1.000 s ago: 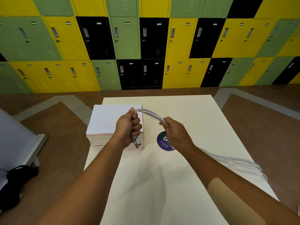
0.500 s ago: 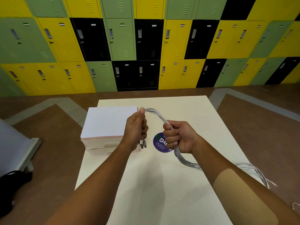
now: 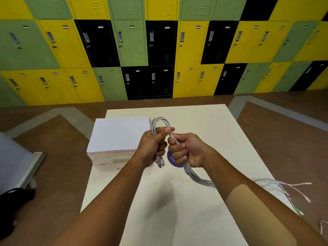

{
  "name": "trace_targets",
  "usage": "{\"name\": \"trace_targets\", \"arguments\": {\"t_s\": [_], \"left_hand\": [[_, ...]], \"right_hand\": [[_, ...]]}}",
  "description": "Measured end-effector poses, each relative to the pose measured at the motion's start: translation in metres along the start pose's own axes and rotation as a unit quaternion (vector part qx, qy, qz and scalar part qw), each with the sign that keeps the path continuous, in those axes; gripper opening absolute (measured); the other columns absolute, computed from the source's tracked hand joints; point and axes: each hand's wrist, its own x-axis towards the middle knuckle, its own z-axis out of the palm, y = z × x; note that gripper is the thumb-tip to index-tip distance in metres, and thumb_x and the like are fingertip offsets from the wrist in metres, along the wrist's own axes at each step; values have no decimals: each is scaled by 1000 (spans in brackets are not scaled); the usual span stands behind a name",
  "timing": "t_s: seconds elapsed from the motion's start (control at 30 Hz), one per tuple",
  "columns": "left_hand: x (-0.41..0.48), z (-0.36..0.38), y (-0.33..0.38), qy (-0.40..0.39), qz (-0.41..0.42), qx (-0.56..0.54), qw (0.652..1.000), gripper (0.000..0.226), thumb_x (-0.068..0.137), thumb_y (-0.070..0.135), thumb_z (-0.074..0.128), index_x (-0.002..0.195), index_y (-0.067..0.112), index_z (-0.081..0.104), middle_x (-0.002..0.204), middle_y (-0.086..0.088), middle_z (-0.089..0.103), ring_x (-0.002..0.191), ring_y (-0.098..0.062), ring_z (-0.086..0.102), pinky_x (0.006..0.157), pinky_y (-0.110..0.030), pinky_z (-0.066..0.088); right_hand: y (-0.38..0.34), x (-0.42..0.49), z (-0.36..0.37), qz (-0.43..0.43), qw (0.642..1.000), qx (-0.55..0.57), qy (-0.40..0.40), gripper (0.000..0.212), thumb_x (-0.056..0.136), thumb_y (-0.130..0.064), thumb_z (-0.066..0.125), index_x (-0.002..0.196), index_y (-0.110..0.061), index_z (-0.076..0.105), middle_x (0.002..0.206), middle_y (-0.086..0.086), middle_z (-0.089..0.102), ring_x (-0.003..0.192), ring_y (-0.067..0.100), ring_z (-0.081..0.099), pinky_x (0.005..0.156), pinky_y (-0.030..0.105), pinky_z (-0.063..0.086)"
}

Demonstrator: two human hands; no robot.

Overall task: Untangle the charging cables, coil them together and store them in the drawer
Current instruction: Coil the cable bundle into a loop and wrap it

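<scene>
Your right hand [image 3: 186,150] has come in close to your left hand [image 3: 152,146]; both squeeze the cables [image 3: 160,121]; a small loop now stands at 12 o'clock; first coil made; loose tails trail toward 4 o'clock.

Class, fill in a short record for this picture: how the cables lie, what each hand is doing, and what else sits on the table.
Cables: white bundle, arched in a loop between the two hands
Left hand: grips the bundle; plugs hang below it
Right hand: grips the same bundle
Loose ends: trail past the right edge of the table
Also on table: white box, purple sticker
</scene>
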Motion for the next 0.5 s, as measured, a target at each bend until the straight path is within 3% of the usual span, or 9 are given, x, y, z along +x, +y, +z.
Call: {"name": "trace_targets", "arguments": {"t_s": [0.17, 0.3, 0.4, 0.5], "left_hand": [[1, -12, -1, 12, -1, 56, 998, 33, 93, 22, 67, 99, -9, 61, 55, 1, 30, 46, -13, 23, 45, -23, 21], [3, -12, 0, 75, 12, 61, 995, 18, 91, 20, 69, 84, 6, 61, 54, -3, 36, 45, -15, 26, 46, -25, 21], [6, -16, 0, 132, 24, 42, 990, 16, 91, 19, 69, 85, 10, 59, 54, 0, 31, 45, -14, 23, 44, -24, 22], [7, -21, -2, 167, 39, 22, 985, 17, 92, 18, 67, 83, 10, 56, 56, 0, 26, 45, -14, 21, 44, -24, 22]], "right_hand": [[8, 5, 0, 19, 999, -34, 20, 35, 99, -38, 41, 74, -16, 53, 55, -9, 20, 42, 5, 17, 44, 20, 20], [15, 13, 7, -69, 980, -142, 121, 45, 102, -44, 42, 86, -6, 61, 58, 6, 42, 48, 17, 35, 51, 27, 35], [26, 15, 5, -189, 910, -300, 213, 28, 102, -29, 50, 100, -4, 63, 69, 15, 60, 55, 23, 52, 61, 35, 46], [36, 19, -5, -236, 824, -440, 266, 18, 99, -36, 53, 95, -21, 62, 69, -1, 65, 60, 17, 59, 69, 39, 50]]}}
